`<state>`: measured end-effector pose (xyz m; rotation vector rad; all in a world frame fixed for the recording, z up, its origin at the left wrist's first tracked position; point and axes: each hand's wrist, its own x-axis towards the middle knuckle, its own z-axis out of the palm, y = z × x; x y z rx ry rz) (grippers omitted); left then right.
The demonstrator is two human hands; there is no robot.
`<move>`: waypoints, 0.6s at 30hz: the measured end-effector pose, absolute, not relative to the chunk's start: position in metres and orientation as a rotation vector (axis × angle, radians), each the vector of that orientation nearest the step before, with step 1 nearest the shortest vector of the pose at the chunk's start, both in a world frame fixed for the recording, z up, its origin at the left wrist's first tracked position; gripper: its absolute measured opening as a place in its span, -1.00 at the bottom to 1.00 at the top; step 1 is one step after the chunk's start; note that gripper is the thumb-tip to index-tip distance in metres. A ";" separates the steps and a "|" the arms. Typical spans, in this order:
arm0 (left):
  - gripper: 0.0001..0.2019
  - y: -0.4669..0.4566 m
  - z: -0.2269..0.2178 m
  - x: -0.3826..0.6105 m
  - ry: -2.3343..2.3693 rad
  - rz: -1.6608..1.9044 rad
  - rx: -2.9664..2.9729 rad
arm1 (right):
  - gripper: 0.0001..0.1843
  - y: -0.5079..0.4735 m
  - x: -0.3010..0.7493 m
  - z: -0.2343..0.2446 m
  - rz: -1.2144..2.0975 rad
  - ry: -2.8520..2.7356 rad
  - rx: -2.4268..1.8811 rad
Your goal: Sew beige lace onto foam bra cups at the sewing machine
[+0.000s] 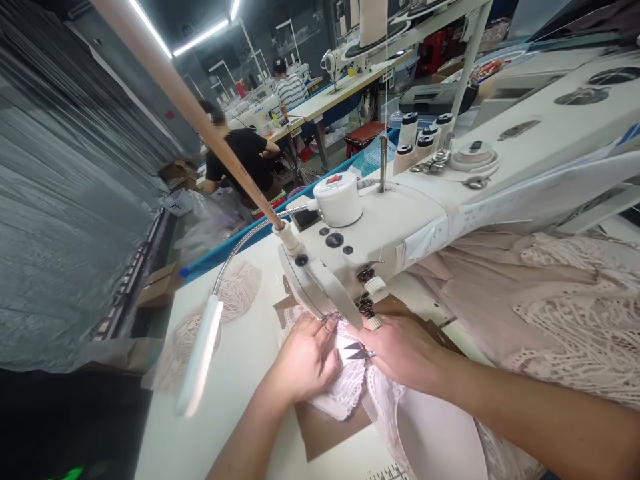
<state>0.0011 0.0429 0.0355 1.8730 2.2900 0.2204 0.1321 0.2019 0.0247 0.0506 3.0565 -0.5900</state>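
My left hand (305, 360) lies on a piece of white lace fabric (345, 393) just under the head of a white sewing machine (370, 233), fingers curled and pressing the fabric near the needle. My right hand (400, 350) rests beside it on the same fabric and grips small thread snips (357, 351), whose blades point toward my left hand. A pale pink lace garment (565, 313) is bunched to the right under the machine arm.
A gooseneck lamp (200, 353) bends over the white table (240, 373). Another lace piece (235, 293) lies at the left. Thread spools (417, 137) stand on the machine. Two people sit at sewing tables behind. A brown card (325, 427) lies under the fabric.
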 end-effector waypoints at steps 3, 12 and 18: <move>-0.54 0.041 0.035 -0.003 2.270 0.173 1.906 | -0.61 0.203 0.132 0.024 -0.582 3.070 0.042; -0.58 0.034 0.036 0.013 2.279 0.302 1.995 | -0.45 0.205 0.135 0.009 -0.484 3.179 -0.072; -0.61 0.038 0.030 0.018 2.323 0.385 2.038 | -0.49 0.204 0.134 0.007 -0.472 3.189 -0.054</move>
